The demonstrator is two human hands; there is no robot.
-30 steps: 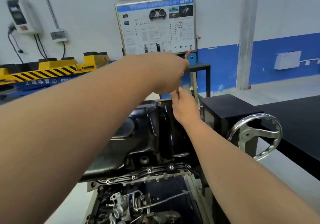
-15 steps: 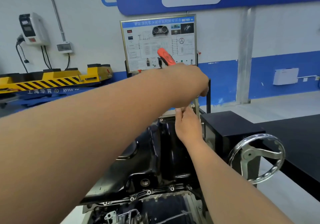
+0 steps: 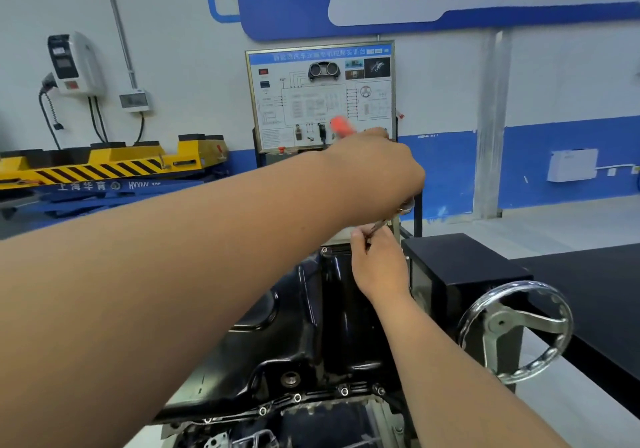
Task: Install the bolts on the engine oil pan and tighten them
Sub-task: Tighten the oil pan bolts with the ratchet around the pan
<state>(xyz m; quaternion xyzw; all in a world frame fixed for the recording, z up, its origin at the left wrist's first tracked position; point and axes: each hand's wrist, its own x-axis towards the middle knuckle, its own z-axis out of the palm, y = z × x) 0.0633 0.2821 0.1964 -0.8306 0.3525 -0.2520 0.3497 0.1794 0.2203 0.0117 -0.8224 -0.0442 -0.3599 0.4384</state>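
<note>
1. You have one view, from the wide-angle camera on your head.
2. It faces forward and slightly down. The wall and its training board (image 3: 320, 101) fill the upper half, and the oil pan (image 3: 332, 309) sits at lower centre, cut off by the bottom edge.
3. It sits very near your arms. The left forearm fills the middle left, and the right rises from the lower right corner.
4. Your left hand (image 3: 377, 167) and right hand (image 3: 381, 264) meet on the orange-handled tool (image 3: 341, 125) just right of centre.
5. The handwheel (image 3: 502, 326) marks the lower right.
</note>
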